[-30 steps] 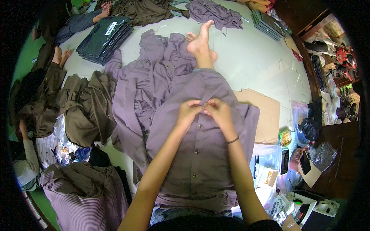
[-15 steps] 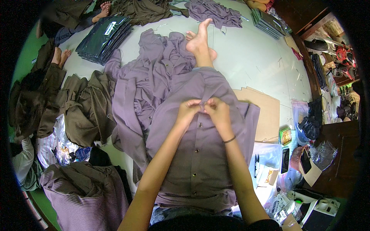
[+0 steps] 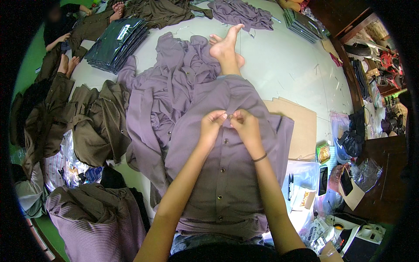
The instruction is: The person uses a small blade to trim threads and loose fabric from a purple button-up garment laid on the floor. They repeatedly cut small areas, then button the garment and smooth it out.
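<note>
A mauve ribbed button-up shirt (image 3: 192, 150) is spread over my lap and legs, its collar end toward my bare foot. Thumb and fingertips of my left hand (image 3: 212, 125) pinch the front placket near the collar. Close beside it, my right hand (image 3: 245, 124) pinches the same spot, a dark band on its wrist. Between the fingertips shows a small round piece that looks like a button (image 3: 230, 116). Below, several shiny buttons run down the closed placket toward me. The fingertips partly cover the cloth they grip.
More mauve garments (image 3: 174, 78) lie crumpled at left, beside brown ones (image 3: 102, 120). A stack of bagged dark garments (image 3: 115, 46) sits farther off. At right are cardboard (image 3: 299, 129), thread snips (image 3: 290, 187) and a phone (image 3: 346, 182). Another person (image 3: 65, 30) sits at the far left.
My fingertips have shifted slightly on the placket, and the small round piece now shows between them. At the far left, the other person has moved, with arms now in sight.
</note>
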`<action>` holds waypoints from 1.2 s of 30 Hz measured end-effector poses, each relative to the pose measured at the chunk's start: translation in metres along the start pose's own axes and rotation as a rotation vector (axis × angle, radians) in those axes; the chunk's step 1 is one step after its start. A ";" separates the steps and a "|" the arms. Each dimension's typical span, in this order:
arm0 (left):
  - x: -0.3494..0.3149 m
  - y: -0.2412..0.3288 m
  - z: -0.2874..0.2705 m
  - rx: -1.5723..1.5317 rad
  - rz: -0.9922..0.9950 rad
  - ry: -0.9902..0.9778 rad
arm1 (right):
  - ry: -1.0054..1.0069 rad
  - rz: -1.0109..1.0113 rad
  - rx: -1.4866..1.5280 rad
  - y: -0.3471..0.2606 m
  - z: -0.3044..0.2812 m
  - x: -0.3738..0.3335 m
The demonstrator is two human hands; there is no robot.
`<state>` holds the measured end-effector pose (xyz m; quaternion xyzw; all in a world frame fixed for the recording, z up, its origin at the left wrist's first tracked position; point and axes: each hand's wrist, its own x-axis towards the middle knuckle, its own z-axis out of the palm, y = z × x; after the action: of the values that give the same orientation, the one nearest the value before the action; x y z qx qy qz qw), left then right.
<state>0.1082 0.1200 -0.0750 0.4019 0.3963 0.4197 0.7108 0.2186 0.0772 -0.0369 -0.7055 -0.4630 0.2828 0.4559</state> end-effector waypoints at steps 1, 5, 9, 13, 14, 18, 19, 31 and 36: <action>0.001 0.000 -0.001 -0.003 -0.003 -0.011 | -0.019 0.010 0.017 0.000 -0.001 0.000; 0.004 -0.002 -0.001 0.029 0.055 -0.037 | -0.134 0.154 0.190 0.000 -0.006 0.008; 0.004 -0.006 0.000 -0.049 0.051 -0.019 | -0.206 0.190 0.275 -0.001 -0.011 0.009; 0.005 -0.006 -0.003 0.000 0.004 -0.026 | -0.221 0.263 0.299 -0.003 -0.013 0.009; 0.005 -0.005 -0.003 -0.003 0.003 -0.030 | -0.220 0.271 0.322 -0.004 -0.014 0.008; 0.002 0.006 0.000 -0.004 -0.042 -0.033 | -0.212 0.253 0.324 -0.005 -0.015 0.006; 0.002 0.011 -0.001 0.094 -0.049 -0.074 | -0.238 0.243 0.307 -0.004 -0.017 0.006; 0.085 0.073 -0.019 1.073 0.392 -0.301 | -0.298 0.149 -0.134 0.032 -0.088 0.073; 0.037 0.081 -0.019 0.810 0.730 -0.720 | -0.176 -0.203 -0.271 0.039 -0.102 0.060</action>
<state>0.0811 0.1843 -0.0169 0.8622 0.0981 0.2907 0.4031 0.3423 0.0868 -0.0274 -0.6826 -0.6039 0.2309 0.3407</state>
